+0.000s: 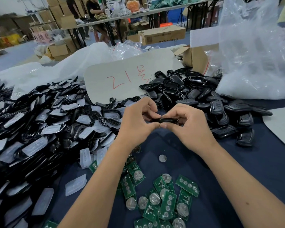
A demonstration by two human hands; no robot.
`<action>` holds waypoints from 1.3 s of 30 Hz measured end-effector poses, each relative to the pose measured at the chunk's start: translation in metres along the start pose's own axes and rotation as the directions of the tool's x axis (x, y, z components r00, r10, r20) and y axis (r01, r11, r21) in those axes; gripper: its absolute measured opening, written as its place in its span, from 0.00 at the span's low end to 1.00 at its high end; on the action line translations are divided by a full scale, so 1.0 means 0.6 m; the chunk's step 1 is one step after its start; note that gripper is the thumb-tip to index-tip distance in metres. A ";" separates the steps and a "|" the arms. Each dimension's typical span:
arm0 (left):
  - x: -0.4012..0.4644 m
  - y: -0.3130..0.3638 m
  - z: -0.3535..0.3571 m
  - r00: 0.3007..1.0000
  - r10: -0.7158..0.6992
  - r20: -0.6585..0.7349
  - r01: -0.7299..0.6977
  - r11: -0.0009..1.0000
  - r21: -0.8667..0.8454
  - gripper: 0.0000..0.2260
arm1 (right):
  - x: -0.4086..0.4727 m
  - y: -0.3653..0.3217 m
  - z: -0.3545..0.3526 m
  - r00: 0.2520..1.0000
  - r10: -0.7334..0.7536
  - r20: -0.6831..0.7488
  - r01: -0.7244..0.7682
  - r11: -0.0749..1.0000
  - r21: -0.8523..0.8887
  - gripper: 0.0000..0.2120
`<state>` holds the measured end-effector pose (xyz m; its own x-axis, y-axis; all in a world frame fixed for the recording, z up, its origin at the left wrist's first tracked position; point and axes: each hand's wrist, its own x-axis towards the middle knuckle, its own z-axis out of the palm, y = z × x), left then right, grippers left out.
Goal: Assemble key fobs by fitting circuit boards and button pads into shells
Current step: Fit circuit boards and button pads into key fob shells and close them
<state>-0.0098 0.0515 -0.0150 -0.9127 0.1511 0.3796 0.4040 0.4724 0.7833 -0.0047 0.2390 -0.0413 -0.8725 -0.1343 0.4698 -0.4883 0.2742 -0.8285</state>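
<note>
1. Pinching one black plastic key fob shell (164,120) between left hand (136,121) and right hand (187,125), fingers curled round its ends, above dark blue cloth (237,170).
2. Roughly fifteen green circuit boards (164,199) near, count uncertain; bare cloth right.

Both bare forearms reach forward from bottom edge, converging toward fob (164,120) held mid-frame. Left hand (136,119) at fob's left end: back of hand up, fingers curled over top, thumb under, pinching. Right hand (186,121) at fob's right end: same arrangement, fingers curled over, thumb below. Thumb tips touch each other just under fob; fingertips meet above it. Wrists level, roughly straight. Fob mostly hidden between fingers.
</note>
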 end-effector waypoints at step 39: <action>0.000 0.011 0.024 0.809 -0.401 0.430 0.573 0.376 -0.728 0.17 | 0.002 -0.009 0.011 0.932 0.360 0.036 -0.338 0.829 0.445 0.22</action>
<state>-0.0081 0.0670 -0.0167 -0.9267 0.3059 -0.2183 -0.3265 -0.3677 0.8707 -0.0034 0.2312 -0.0384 -0.9898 -0.0611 0.1286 -0.1182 -0.1511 -0.9814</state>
